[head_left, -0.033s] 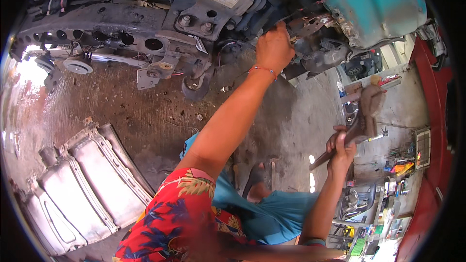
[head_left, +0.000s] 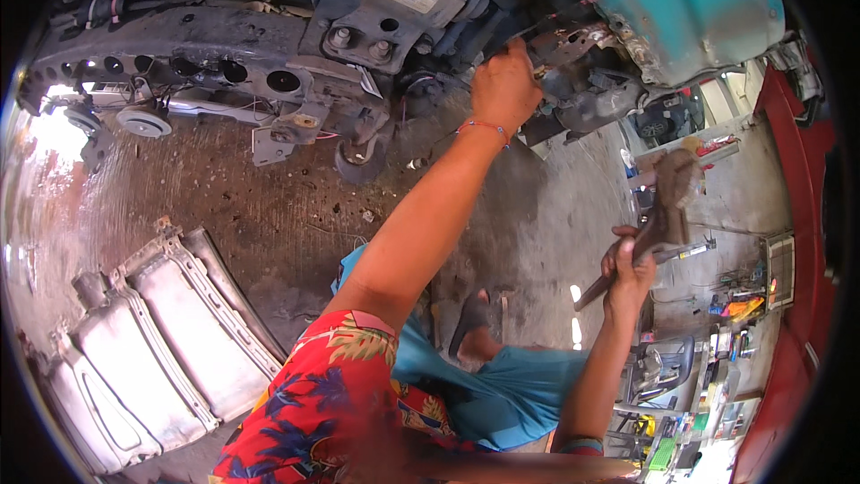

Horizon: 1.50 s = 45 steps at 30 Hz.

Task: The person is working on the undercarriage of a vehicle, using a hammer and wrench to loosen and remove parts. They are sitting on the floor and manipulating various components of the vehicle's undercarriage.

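My left hand (head_left: pixel 506 94) reaches up into the exposed front of a vehicle. Its fingers are closed beside a bent, rusty metal bracket (head_left: pixel 573 47) under the turquoise body panel (head_left: pixel 708 13); what they pinch, if anything, is hidden. Low on the right, clear of the vehicle, my right hand (head_left: pixel 632 271) grips a heavy rusty-brown wrench (head_left: pixel 665 215) by its handle. The wrench's broad head points upward and is blurred, and the tapered handle end slants down to the left.
A dark crossmember (head_left: pixel 179 40) with round holes spans the upper left. A white ribbed panel (head_left: pixel 152 341) lies on the wet concrete floor (head_left: pixel 269 179). My sandalled foot (head_left: pixel 475 327) is below. Shelves with tools and bottles (head_left: pixel 699 376) and a red post (head_left: pixel 793 332) stand right.
The wrench in my right hand has swung slightly left and down at its head. My left hand stays in nearly the same place.
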Motion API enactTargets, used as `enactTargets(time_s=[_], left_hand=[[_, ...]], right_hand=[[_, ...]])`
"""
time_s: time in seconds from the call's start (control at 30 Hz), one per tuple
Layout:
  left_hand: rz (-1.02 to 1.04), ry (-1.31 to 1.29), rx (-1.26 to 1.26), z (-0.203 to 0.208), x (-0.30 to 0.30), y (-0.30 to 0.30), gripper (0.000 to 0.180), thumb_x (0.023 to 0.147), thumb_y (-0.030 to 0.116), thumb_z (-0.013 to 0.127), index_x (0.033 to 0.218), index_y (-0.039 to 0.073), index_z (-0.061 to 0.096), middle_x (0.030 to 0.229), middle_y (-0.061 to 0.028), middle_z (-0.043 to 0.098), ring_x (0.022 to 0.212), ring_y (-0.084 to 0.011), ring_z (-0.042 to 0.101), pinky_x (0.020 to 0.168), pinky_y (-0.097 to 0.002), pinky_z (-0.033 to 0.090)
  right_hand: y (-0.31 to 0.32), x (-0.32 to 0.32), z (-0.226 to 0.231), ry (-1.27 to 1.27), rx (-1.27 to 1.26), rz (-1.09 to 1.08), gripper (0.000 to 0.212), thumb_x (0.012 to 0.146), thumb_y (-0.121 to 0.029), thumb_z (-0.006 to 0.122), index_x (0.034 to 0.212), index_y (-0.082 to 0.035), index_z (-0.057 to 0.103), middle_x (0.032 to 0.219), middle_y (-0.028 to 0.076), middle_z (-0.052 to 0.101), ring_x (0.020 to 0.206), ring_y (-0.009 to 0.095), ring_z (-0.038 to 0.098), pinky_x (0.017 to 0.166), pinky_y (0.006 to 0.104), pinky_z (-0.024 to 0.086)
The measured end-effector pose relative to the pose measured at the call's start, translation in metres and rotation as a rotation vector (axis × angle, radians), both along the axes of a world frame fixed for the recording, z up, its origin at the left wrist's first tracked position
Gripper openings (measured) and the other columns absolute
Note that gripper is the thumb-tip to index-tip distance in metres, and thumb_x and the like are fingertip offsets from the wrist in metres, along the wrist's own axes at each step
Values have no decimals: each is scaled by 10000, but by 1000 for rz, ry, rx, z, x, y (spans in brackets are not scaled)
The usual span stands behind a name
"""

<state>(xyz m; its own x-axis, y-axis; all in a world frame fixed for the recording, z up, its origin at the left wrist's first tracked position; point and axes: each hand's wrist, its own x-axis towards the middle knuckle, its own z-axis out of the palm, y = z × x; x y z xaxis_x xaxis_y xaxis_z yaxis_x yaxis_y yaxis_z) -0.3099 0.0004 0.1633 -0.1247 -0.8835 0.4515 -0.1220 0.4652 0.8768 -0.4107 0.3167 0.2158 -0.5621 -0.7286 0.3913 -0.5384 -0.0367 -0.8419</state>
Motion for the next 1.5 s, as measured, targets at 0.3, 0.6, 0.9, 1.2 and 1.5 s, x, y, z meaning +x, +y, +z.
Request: enactTargets(time_s=[0.3,0.6,0.9,1.2,1.5], left_hand=[[-26,21,37,-2,0,0,617,816,210,825,1248,-58,476,1016,-351,719,1028,-548,683,929,-561,540],[78,-201,-359,15,-11,109,1033,859,85,723,1635,-102,68,1675,-385,122,1534,-623,149,1268,-563,238],[-97,352,-48,-50,44,119,426,968,-10,607,1389,7,543,1294,-96,647,1191,-183,638,1045,-325,506],[-283,77,-45,-16,46,16,409,1023,113,662,1386,-47,560,1244,-151,700,1111,-190,639,995,-321,495],[-141,-19,-124,-37,55,3,259,1030,0,570,1285,-6,616,1068,-53,712,858,-123,685,803,-295,561]], right_hand=[[-61,-28,-26,110,3,33,388,1040,-377,708,1127,1,686,716,-46,508,649,71,477,597,262,377],[-140,-74,-79,-167,-65,167,344,1038,-358,720,907,-45,661,694,-54,540,592,60,468,520,263,344],[-129,-108,-96,-266,-37,118,421,999,-411,761,914,-13,656,738,-10,584,600,78,485,537,274,371],[-178,-71,-36,-152,-379,385,378,1003,-401,757,988,-36,661,794,-21,621,706,86,539,630,279,423],[-220,-57,13,25,-626,523,409,1032,-444,695,1021,-35,687,864,30,684,808,135,639,766,310,520]])
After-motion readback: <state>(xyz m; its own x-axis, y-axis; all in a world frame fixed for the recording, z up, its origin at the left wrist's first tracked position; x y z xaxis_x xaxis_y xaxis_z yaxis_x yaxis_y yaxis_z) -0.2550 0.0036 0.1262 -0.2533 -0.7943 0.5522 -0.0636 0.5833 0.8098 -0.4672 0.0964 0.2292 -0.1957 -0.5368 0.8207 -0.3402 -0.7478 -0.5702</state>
